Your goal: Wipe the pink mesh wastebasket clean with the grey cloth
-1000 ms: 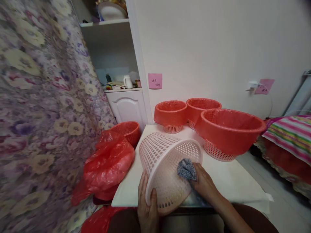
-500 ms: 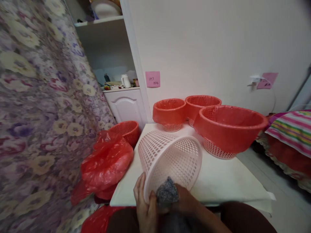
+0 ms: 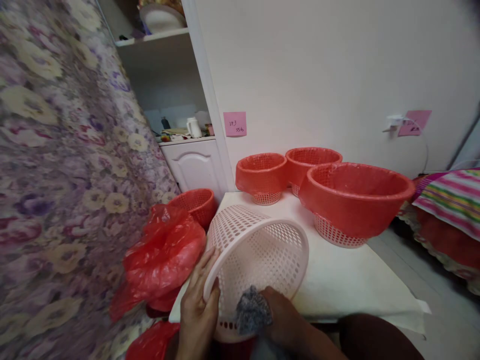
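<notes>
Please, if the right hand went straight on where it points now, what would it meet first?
The right hand, led by the grey cloth it holds, would probably meet the inner wall of the pale basket; whether the cloth touches that wall now is unclear.

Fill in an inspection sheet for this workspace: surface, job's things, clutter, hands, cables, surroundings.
Surface: table with a pale cover; three lined baskets, red plastic over their tops, stand on it.
Job's things: pink basket, tipped with its mouth facing the person; grey cloth at the mouth's lower part.
Clutter: red plastic bag heaped left of the table, red basket behind it.
Hands: left hand grips the pink basket's rim; right hand, blurred, holds the grey cloth.
Cables: white cord by a wall plug.
Surroundings: flowered curtain left, white jug in the cabinet, striped cloth right.
</notes>
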Demonstrator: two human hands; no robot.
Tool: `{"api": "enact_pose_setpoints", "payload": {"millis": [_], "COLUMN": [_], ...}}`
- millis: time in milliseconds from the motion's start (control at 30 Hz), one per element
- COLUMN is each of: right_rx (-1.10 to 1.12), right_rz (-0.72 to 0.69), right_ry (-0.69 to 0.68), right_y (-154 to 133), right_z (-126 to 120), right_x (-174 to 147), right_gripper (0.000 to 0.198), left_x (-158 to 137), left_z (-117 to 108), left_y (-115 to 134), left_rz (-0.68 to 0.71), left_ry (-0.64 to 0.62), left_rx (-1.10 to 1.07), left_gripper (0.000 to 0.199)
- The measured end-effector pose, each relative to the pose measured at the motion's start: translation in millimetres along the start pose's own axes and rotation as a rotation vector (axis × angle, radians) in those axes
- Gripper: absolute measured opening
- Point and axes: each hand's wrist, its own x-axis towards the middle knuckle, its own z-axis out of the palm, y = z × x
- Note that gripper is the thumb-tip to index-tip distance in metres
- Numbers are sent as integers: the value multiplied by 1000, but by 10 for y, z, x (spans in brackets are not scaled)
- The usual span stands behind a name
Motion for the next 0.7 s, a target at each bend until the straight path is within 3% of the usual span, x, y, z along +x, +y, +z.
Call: {"api": "enact_pose_setpoints", "payload": {"millis": [100, 200, 300, 367, 533, 700], "right_rx": [-371, -607, -684, -677, -493, 246], "right_rz": [20, 78, 186, 221, 144, -26], "right_ry": [156, 293, 343, 298, 104, -94], "right_y": [89, 108, 139, 178, 178, -55], "right_z": [-230, -545, -727, -684, -192, -6], "right_x": [-10, -3, 12, 16, -10, 10], "right_gripper": [46, 57, 60, 58, 40, 42], "left_x": [-196, -394, -503, -531, -565, -521], "left_z": [137, 298, 424, 469, 495, 417], "left_y": [-66, -120, -117, -111, -163, -114], "left_rz": [-146, -257, -303, -318, -308, -268], "left_ry": [160, 317, 331, 296, 247, 241], "left_rx": [-77, -92, -113, -136, -129, -39], "left_gripper": [41, 49, 51, 51, 49, 47]}}
